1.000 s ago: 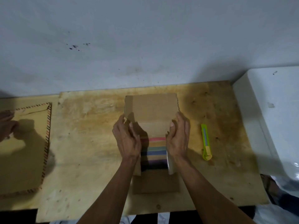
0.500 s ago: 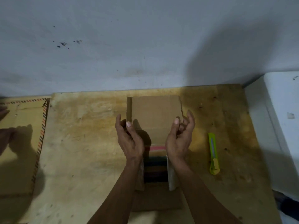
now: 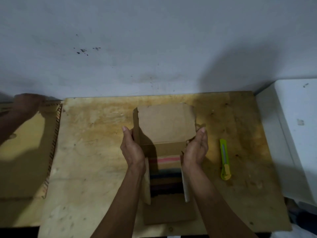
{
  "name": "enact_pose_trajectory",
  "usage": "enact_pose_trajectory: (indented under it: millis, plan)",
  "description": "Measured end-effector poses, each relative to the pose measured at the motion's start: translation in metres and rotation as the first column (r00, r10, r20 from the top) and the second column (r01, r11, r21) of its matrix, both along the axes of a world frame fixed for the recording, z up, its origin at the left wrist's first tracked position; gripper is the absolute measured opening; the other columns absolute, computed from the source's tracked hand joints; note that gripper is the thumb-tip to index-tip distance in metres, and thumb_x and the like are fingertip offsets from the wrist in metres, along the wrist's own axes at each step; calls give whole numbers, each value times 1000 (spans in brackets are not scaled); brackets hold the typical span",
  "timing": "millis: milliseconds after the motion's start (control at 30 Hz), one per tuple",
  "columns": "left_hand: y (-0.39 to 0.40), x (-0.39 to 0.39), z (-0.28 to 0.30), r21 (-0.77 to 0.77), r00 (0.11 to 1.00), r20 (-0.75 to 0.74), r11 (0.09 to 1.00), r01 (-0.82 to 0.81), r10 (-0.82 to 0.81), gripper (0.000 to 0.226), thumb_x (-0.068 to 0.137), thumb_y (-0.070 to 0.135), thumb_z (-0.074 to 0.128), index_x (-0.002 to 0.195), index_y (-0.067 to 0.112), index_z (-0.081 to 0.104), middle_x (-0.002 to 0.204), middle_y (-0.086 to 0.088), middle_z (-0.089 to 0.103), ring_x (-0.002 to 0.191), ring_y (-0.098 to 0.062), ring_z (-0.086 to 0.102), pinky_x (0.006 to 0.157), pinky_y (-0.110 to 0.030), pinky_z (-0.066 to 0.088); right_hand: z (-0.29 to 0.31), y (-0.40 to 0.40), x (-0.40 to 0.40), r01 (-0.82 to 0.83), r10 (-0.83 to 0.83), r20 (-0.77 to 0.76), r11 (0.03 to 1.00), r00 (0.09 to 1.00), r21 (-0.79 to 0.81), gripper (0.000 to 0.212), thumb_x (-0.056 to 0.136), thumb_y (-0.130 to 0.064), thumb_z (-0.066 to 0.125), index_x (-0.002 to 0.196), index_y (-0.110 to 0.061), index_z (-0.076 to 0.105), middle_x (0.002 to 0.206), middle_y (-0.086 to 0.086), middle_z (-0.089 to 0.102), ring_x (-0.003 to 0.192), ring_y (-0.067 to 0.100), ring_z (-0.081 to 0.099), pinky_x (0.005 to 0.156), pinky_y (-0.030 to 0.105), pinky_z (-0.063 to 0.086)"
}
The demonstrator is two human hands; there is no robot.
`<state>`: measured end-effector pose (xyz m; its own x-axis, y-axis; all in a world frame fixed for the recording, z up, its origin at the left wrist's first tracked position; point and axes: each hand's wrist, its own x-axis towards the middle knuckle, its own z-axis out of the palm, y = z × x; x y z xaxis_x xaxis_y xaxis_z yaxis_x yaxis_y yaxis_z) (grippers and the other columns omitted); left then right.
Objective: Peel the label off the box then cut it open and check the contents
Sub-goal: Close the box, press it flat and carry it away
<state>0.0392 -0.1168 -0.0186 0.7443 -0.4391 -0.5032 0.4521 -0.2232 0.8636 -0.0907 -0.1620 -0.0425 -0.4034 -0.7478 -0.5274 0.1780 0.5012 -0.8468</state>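
Observation:
A brown cardboard box [image 3: 169, 212] stands open at the middle of the wooden board, its far flap [image 3: 166, 122] raised. Inside lies a stack of contents with coloured stripes [image 3: 169, 160], pink at the far end and darker toward me. My left hand [image 3: 132, 150] lies flat against the box's left side, fingers straight. On the right side, my right hand [image 3: 195, 150] is slightly cupped against the torn flap edge. Neither hand grips anything that I can see. A lime-green utility knife [image 3: 225, 158] lies on the board right of the box.
The plywood board [image 3: 96, 152] ends at a grey wall behind. A white appliance [image 3: 295, 134] borders it on the right. To the left is a flat cardboard piece with a striped edge [image 3: 25, 160], with another person's hand [image 3: 27, 103] at its far edge.
My hands have spread from above the box opening to its outer sides, baring more of the inside. The other person's hand has moved up to the far edge of the left cardboard.

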Motion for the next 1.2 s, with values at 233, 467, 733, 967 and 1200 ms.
enact_pose_trajectory:
  millis: [233, 467, 733, 967, 1200]
  plan:
    - [20, 9, 7, 56, 987, 40, 987, 152, -155, 32, 100, 39, 52, 72, 27, 59, 82, -2, 55, 86, -23, 51, 80, -39, 42, 24, 7, -15, -138, 131, 104, 988, 986, 61, 37, 99, -47, 45, 105, -20, 70, 73, -12, 67, 70, 4, 63, 64, 21, 49]
    - [31, 5, 21, 10, 966, 18, 966, 259, -259, 22, 100, 31, 56, 107, 19, 73, 108, -6, 71, 114, -28, 63, 104, -48, 50, 32, 15, -31, -428, 424, 82, 903, 902, 33, 31, 93, -40, 61, 123, -31, 63, 109, -14, 69, 99, 4, 62, 86, 28, 52]
    - [41, -1, 35, 40, 946, 42, 947, 319, -320, 20, 97, 25, 61, 115, 32, 66, 107, 3, 67, 105, -17, 61, 87, -32, 54, 38, 21, -39, -484, 477, -121, 875, 871, -33, 31, 89, -27, 70, 119, -24, 67, 115, -7, 66, 108, 7, 59, 78, 14, 47]
    - [51, -6, 42, 107, 942, -66, 936, 334, -329, 42, 94, 27, 66, 136, 30, 58, 107, 2, 65, 108, -22, 60, 82, -44, 56, 40, 33, -44, -493, 488, -156, 870, 859, 5, 42, 90, -26, 68, 131, -25, 59, 126, -3, 61, 117, 12, 55, 95, 31, 49]
    - [59, -13, 47, 34, 939, -161, 949, 313, -304, 43, 96, 15, 63, 136, 28, 57, 100, 7, 67, 92, -9, 59, 75, -40, 55, 35, 43, -44, -470, 473, -111, 881, 874, 55, 35, 89, -34, 67, 121, -47, 58, 122, -7, 64, 113, 12, 60, 90, 51, 56]
